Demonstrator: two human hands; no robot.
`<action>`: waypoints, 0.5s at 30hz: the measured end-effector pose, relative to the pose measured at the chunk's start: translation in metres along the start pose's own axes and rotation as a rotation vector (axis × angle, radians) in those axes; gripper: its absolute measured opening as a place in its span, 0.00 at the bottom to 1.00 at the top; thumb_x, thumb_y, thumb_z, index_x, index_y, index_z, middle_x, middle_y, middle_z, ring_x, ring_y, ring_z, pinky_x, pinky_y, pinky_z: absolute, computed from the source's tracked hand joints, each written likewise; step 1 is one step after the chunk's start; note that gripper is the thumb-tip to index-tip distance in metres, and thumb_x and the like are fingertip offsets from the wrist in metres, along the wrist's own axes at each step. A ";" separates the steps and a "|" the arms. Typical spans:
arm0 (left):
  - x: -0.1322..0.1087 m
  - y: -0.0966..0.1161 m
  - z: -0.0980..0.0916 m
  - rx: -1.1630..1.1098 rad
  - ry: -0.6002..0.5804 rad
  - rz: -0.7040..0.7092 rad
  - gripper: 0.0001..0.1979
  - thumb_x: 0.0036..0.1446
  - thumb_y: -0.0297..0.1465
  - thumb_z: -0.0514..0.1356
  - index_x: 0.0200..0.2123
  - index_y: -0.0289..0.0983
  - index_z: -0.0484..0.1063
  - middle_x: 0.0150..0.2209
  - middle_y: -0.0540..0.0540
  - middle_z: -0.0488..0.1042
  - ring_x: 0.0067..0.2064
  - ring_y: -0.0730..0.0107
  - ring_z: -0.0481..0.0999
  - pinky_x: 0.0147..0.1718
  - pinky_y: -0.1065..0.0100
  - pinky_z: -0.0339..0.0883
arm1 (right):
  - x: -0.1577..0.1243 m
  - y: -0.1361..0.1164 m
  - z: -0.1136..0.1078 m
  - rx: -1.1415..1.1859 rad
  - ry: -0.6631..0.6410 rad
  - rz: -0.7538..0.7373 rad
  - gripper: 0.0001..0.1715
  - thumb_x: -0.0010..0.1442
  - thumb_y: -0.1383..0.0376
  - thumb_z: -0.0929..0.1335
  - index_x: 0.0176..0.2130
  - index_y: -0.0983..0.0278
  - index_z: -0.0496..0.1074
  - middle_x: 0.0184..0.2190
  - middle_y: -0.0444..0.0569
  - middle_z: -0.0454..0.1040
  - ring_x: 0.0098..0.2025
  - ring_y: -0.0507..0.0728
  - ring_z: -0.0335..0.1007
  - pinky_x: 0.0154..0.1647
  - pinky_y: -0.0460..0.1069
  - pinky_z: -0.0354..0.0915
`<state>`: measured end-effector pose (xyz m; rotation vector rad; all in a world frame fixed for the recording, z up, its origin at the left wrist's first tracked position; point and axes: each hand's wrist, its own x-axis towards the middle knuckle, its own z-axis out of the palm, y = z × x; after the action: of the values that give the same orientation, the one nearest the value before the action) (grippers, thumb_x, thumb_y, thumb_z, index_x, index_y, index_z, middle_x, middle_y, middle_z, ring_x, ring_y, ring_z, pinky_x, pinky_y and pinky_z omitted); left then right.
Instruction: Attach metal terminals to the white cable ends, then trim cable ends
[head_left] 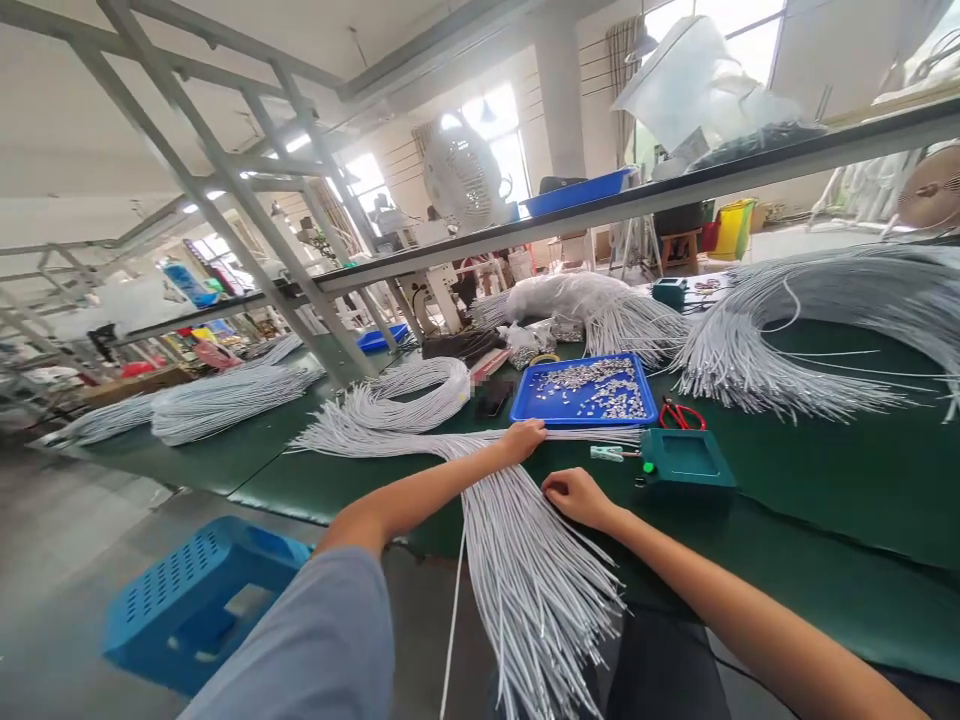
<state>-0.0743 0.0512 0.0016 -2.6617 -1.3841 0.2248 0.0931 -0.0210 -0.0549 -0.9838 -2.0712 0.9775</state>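
Observation:
A thick bundle of thin white wires lies across the green table and hangs over its near edge toward me. My left hand rests on top of the bundle, fingers curled onto the strands. My right hand sits at the bundle's right side, fingers bent in a pinch against the wires; what it pinches is too small to make out. Just beyond the hands stands a blue tray of small metal terminals. A small teal device sits to the right of my right hand.
Red-handled scissors lie behind the teal device. More white wire bundles cover the table right and left. A blue plastic stool stands on the floor at lower left. A fan and an overhead shelf are behind.

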 end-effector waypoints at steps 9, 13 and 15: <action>0.002 0.013 -0.032 -0.131 0.006 -0.107 0.13 0.61 0.26 0.57 0.46 0.23 0.73 0.42 0.32 0.77 0.45 0.57 0.78 0.46 0.61 0.68 | -0.012 0.016 -0.006 0.066 -0.126 -0.006 0.23 0.54 0.57 0.61 0.37 0.67 0.79 0.35 0.56 0.82 0.35 0.62 0.78 0.40 0.55 0.70; -0.004 0.007 -0.046 -0.323 0.088 -0.135 0.18 0.68 0.32 0.52 0.55 0.28 0.68 0.41 0.42 0.79 0.40 0.69 0.78 0.41 0.70 0.67 | -0.012 0.022 -0.014 0.077 -0.136 0.025 0.21 0.51 0.54 0.63 0.34 0.64 0.78 0.35 0.56 0.82 0.37 0.64 0.79 0.44 0.56 0.72; -0.007 0.015 -0.052 -0.512 0.165 -0.064 0.17 0.69 0.31 0.50 0.54 0.28 0.71 0.41 0.43 0.79 0.41 0.72 0.77 0.41 0.73 0.66 | -0.015 0.026 -0.019 0.080 -0.128 0.049 0.18 0.50 0.54 0.65 0.33 0.62 0.78 0.34 0.55 0.82 0.38 0.65 0.80 0.43 0.56 0.73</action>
<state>-0.0565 0.0341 0.0506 -2.9249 -1.6468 -0.4024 0.1242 -0.0152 -0.0697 -0.9563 -2.1025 1.1670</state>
